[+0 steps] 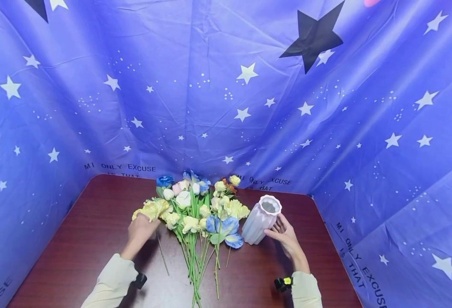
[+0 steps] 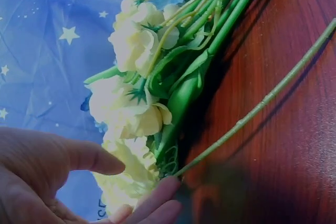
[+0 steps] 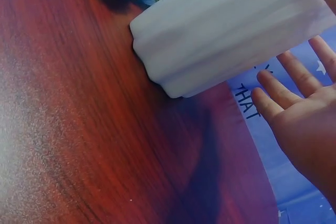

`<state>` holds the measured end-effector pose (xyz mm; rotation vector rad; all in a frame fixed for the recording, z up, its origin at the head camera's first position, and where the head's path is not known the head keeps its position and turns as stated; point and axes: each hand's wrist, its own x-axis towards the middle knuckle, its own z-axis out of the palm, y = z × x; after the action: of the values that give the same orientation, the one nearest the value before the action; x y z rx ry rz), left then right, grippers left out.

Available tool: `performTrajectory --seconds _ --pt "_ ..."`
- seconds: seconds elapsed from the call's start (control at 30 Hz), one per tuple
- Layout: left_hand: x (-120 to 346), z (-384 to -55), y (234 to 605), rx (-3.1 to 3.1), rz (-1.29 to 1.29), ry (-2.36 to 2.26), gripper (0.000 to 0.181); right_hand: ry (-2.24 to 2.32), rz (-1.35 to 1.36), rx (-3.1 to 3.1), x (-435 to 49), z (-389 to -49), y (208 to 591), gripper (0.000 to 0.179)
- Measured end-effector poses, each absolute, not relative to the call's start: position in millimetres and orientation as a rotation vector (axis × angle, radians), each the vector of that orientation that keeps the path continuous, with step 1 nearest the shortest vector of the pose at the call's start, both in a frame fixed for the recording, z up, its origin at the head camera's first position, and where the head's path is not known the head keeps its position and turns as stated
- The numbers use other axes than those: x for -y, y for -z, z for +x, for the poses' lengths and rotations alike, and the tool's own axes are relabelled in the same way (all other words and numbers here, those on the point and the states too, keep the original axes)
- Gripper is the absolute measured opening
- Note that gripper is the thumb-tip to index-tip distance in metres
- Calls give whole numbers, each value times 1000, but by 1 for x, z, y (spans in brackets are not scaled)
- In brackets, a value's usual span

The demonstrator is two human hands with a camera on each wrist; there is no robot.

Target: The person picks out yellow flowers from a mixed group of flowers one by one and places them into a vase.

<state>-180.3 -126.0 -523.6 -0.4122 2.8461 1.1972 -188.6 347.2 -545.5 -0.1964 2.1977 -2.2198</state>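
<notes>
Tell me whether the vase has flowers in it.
Empty of flowers: no stems show in the mouth of the vase, and the bunch of flowers lies on the table. Water: cannot tell.

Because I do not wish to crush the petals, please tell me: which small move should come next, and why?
Probably, the left hand should pinch the stem of the yellow flower close under its bloom: its fingers are right beside that spot, while the thumb is over the bloom. This stem lies apart from the green stems, so it looks easy to take.
</notes>
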Motion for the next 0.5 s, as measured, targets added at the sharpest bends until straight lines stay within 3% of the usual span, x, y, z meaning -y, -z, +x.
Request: performTrajectory --seconds 0.13,0.5 --pt "126 -177 526 -2757 -382 -1190 40 2235 -198 -2171 -347 -189 548 91" --pt "120 -175 540 -2631 -409 -1291 20 2263 -217 -2109 -347 -189 558 90"
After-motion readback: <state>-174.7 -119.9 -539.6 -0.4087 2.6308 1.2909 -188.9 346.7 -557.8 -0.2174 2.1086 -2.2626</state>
